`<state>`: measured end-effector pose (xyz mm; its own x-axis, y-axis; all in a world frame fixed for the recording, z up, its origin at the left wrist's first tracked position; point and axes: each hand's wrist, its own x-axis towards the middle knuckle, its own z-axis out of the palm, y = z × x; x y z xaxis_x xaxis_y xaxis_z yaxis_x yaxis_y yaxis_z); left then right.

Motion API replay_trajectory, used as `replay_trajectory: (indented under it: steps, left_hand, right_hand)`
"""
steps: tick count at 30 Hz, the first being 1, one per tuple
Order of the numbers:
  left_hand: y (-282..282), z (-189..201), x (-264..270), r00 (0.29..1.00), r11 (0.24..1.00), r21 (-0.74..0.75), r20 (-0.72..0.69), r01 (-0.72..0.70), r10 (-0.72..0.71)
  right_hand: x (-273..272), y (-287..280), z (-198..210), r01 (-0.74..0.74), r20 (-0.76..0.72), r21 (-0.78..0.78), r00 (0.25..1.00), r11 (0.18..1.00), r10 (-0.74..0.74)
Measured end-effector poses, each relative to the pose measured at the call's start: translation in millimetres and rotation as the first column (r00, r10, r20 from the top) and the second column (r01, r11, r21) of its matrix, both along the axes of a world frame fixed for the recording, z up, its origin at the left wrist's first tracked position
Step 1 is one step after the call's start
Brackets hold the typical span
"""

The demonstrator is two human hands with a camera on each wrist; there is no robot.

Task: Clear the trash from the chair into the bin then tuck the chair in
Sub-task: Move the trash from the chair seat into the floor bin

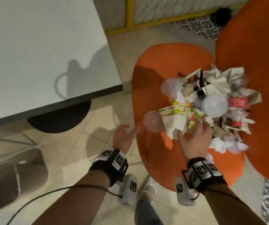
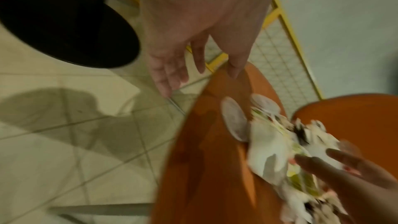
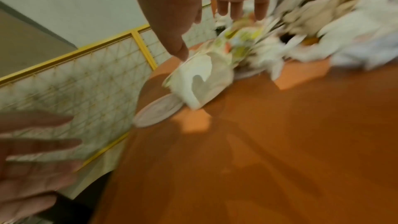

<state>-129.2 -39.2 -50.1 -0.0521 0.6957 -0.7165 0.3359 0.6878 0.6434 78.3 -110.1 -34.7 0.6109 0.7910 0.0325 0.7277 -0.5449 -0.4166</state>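
Observation:
An orange chair [image 1: 154, 70] stands right of the table, with its backrest [image 1: 252, 62] at the far right. On the seat lies a pile of trash [image 1: 218, 88]: crumpled paper, a green-and-yellow wrapper [image 1: 179, 111], clear plastic lids [image 1: 153, 121] and a red-labelled bottle [image 1: 237, 103]. My right hand [image 1: 190, 130] hovers with fingers spread over the near edge of the pile, thumb by the white paper [image 3: 200, 77]; it holds nothing. My left hand [image 1: 127, 130] is open over the floor, just left of the seat's edge.
A white table [image 1: 41, 46] on a black round base [image 1: 60, 117] fills the upper left. At the lower left stands a beige lidded container [image 1: 13, 176], possibly the bin. A yellow-framed grid panel [image 1: 130, 13] and a patterned rug [image 1: 200, 25] lie beyond the chair.

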Motion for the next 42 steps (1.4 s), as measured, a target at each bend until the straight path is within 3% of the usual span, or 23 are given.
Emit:
replay_trajectory:
  steps: [2,4,6,8,12,16,19,22,25,30,37,42]
  left_hand:
    - [5,6,55,0.998,0.995,0.083,-0.005,0.064,-0.064]
    - [10,6,107,0.944,0.934,0.157,-0.138,0.32,-0.3]
    - [16,-1,124,0.868,0.892,0.077,-0.282,0.446,-0.409]
    - [16,-4,143,0.845,0.912,0.028,-0.39,0.409,-0.367]
    - [15,1,164,0.827,0.902,0.106,-0.454,0.419,-0.331]
    - [15,0,170,0.849,0.919,0.081,-0.42,0.387,-0.32]
    - [16,-3,167,0.918,0.945,0.129,-0.308,0.301,-0.251]
    - [15,-10,164,0.958,0.961,0.145,-0.199,0.236,-0.205]
    - [12,-12,158,0.991,0.983,0.132,-0.055,0.127,-0.121]
    - [4,-13,148,0.996,0.986,0.138,0.003,0.093,-0.094]
    - [-5,-9,142,0.994,0.973,0.205,-0.018,0.11,-0.109]
    - [-10,-10,143,0.991,0.962,0.24,-0.056,0.13,-0.12]
  right_hand:
    - [37,-5,3,0.04,-0.057,-0.096,0.997,0.995,-0.046]
    - [70,-6,6,0.082,-0.125,-0.111,0.988,0.991,-0.095]
    - [73,1,5,0.077,-0.197,-0.154,0.975,0.985,-0.107]
    - [83,5,2,0.074,-0.217,-0.202,0.969,0.977,-0.118]
    - [95,11,-11,0.081,-0.194,-0.254,0.972,0.964,-0.133]
    - [104,9,-20,0.063,-0.168,-0.137,0.982,0.989,-0.086]
    - [112,-6,-17,0.103,-0.242,0.075,0.967,0.992,-0.082]
    - [118,-29,-10,0.155,-0.302,0.126,0.947,0.98,-0.111]
    - [118,-51,-13,0.163,-0.281,0.087,0.95,0.983,-0.133]
    - [105,-70,-26,0.193,-0.324,-0.096,0.922,0.977,-0.214]
    - [79,-70,-39,0.067,-0.108,-0.233,0.99,0.97,-0.095]
    - [70,-68,-40,-0.007,-0.077,-0.282,0.997,0.959,-0.015]
